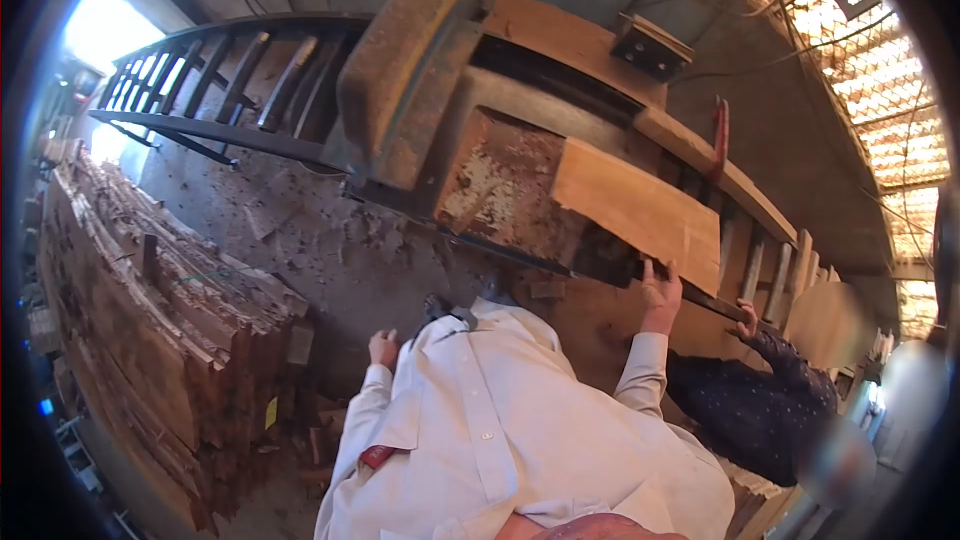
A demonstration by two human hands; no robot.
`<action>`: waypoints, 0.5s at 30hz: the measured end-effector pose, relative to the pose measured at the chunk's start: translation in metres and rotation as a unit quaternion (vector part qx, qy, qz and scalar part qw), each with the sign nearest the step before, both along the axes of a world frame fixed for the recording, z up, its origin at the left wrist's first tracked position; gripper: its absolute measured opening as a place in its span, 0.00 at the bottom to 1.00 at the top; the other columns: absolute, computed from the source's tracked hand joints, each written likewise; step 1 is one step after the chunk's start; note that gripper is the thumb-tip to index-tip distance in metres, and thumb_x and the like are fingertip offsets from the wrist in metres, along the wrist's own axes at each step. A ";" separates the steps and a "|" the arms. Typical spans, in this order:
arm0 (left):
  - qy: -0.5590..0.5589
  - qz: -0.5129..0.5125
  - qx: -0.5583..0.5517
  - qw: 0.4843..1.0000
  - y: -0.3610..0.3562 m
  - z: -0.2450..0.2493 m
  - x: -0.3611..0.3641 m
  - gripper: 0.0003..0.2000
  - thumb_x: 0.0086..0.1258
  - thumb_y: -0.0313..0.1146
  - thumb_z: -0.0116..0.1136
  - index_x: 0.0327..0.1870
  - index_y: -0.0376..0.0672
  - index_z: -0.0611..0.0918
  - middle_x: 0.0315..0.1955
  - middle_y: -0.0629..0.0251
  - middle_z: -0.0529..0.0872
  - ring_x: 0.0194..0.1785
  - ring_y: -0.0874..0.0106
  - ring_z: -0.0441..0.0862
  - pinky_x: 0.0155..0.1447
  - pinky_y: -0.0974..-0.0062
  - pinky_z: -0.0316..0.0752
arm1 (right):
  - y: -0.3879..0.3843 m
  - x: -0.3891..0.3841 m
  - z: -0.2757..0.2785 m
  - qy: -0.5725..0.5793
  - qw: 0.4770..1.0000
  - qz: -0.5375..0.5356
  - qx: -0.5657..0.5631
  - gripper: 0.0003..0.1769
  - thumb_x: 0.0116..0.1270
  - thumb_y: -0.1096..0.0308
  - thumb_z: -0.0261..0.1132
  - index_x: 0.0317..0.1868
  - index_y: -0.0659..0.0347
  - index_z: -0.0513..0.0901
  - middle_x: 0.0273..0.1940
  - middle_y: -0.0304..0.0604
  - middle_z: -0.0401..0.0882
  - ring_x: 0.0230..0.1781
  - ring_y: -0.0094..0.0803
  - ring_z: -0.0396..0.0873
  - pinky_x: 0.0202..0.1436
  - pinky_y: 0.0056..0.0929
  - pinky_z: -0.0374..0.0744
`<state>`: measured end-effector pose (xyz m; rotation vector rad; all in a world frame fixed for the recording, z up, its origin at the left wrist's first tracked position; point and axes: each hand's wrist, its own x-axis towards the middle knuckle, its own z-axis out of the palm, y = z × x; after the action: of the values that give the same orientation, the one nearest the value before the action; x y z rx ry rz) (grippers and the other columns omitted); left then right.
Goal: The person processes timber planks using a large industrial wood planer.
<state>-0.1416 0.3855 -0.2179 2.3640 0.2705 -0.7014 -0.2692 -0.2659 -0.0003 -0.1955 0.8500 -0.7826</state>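
1. Wooden board (640, 215) is lying on the machine bed (500, 92), its near edge meeting the right hand (659, 295).
2. That hand's fingers are standing slightly apart; I cannot tell whether they are gripping.
3. Left hand (383, 348) is hanging beside the shirt (480, 400), fingers loosely curling, contents unclear.
4. Co-worker's hand (747, 320) is resting near the board's right end.

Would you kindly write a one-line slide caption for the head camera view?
Right hand at the edge of a wooden board, left hand beside the pale shirt, stacked planks nearby.
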 end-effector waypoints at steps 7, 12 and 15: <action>-0.010 -0.029 -0.031 0.999 -0.017 0.014 0.031 0.19 0.74 0.47 0.62 0.40 0.35 0.90 0.35 0.50 0.92 0.42 0.55 0.91 0.50 0.60 0.82 | 0.048 0.015 0.092 0.185 0.944 -0.068 -0.266 0.20 0.83 0.62 0.56 0.68 0.64 0.75 0.64 0.49 0.80 0.69 0.40 0.76 0.72 0.41 0.79; -0.003 -0.079 -0.004 0.997 0.005 -0.016 0.029 0.19 0.74 0.47 0.61 0.41 0.36 0.90 0.37 0.50 0.93 0.44 0.55 0.91 0.52 0.59 0.81 | 0.196 0.124 0.171 0.051 0.872 0.288 -0.393 0.14 0.78 0.66 0.65 0.57 0.65 0.84 0.46 0.46 0.88 0.45 0.33 0.86 0.57 0.37 0.85; -0.004 -0.096 -0.026 0.995 0.016 -0.019 0.029 0.19 0.75 0.45 0.60 0.40 0.35 0.90 0.39 0.49 0.93 0.44 0.56 0.91 0.52 0.60 0.82 | 0.288 0.170 0.256 -0.275 0.705 0.588 -0.285 0.15 0.77 0.68 0.66 0.57 0.68 0.85 0.51 0.48 0.89 0.52 0.31 0.87 0.56 0.31 0.85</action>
<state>-0.1128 0.4016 -0.2365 2.3635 0.0203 -0.7787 -0.0994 0.0217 0.2554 -0.9074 -0.2203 0.1873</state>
